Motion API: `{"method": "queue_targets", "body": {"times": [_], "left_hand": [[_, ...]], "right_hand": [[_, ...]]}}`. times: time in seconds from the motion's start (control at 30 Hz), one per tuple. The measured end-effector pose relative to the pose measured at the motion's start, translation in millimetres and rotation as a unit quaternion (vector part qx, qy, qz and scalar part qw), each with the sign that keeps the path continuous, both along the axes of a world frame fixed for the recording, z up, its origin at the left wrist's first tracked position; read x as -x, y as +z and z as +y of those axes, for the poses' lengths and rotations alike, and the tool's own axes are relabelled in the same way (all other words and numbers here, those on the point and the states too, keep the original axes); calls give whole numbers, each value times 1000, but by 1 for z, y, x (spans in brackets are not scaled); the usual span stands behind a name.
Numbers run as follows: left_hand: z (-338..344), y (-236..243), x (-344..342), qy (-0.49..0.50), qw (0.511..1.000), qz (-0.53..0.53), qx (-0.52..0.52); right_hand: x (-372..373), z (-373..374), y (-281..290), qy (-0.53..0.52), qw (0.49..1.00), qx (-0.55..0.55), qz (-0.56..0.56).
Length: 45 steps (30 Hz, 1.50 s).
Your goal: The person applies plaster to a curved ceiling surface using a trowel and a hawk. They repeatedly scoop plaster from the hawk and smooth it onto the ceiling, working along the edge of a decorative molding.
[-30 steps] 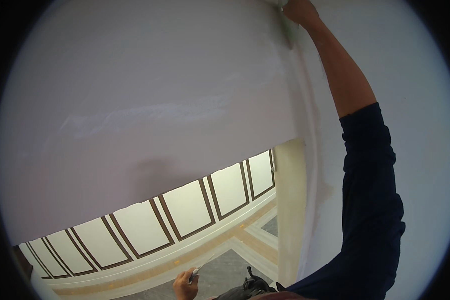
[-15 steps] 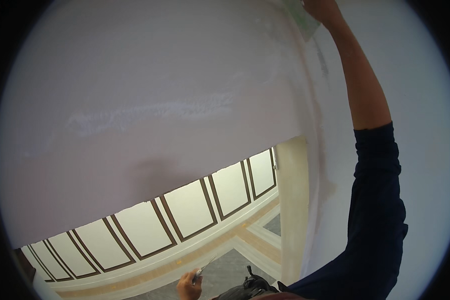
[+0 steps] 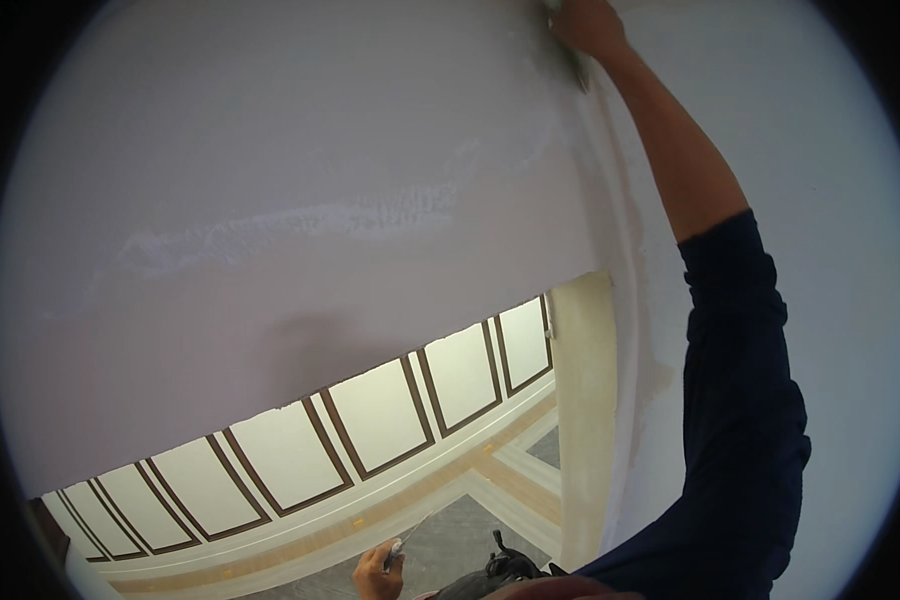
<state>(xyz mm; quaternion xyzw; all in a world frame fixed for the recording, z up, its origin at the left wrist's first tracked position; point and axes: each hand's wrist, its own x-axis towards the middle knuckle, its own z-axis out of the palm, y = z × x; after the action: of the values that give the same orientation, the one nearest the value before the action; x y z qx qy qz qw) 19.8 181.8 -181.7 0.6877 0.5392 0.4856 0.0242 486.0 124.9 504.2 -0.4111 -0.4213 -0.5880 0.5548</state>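
Note:
High up, where two pale wall surfaces meet in a corner, my right hand [image 3: 590, 28] is closed on a plastering trowel [image 3: 577, 70]. Its blade is seen nearly edge-on, against the left-hand surface beside the corner; the handle is mostly hidden by the fingers. My left hand [image 3: 375, 574] is low at the bottom of the view, closed around a putty knife [image 3: 397, 549] whose thin blade points up and to the right, away from the wall. A streaky whitish smear [image 3: 310, 220] crosses the broad pinkish-grey surface [image 3: 220, 350].
The broad surface ends in a slanting lower edge. Beyond it are white wall panels [image 3: 375, 415] with dark frames, and a grey floor [image 3: 450, 535] with beige strips. A yellowish upright wall end [image 3: 585, 400] stands below the corner. A black bag or strap [image 3: 510, 565] hangs at my front.
My right hand and the trowel have moved left across the corner onto the left-hand surface, and the blade has turned from showing its flat face to nearly edge-on. My left hand has barely moved.

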Motion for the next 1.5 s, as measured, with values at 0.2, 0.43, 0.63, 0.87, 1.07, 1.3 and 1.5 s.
{"method": "queue_targets", "body": {"times": [0.2,0.43,0.63,0.87,1.07,1.3,1.5], "left_hand": [[3,-4,4,7,1000,-12,-7],[12,-4,-1,1,1000,11,-5],[10,-4,-19,17,1000,-14,5],[6,1,-30,18,1000,-19,18],[6,-11,-26,7,1000,-22,-3],[9,-11,-31,21,997,-59,36],[-1,-11,-31,28,997,-69,37]], "right_hand": [[-44,-8,2,-4,994,17,106],[-52,38,20,-31,986,84,140],[-20,30,14,-16,996,65,67],[68,-21,-5,113,989,8,-95],[17,-50,-51,215,974,-55,50],[-25,34,-74,840,494,-134,181],[-13,73,-22,882,403,-154,192]]}}
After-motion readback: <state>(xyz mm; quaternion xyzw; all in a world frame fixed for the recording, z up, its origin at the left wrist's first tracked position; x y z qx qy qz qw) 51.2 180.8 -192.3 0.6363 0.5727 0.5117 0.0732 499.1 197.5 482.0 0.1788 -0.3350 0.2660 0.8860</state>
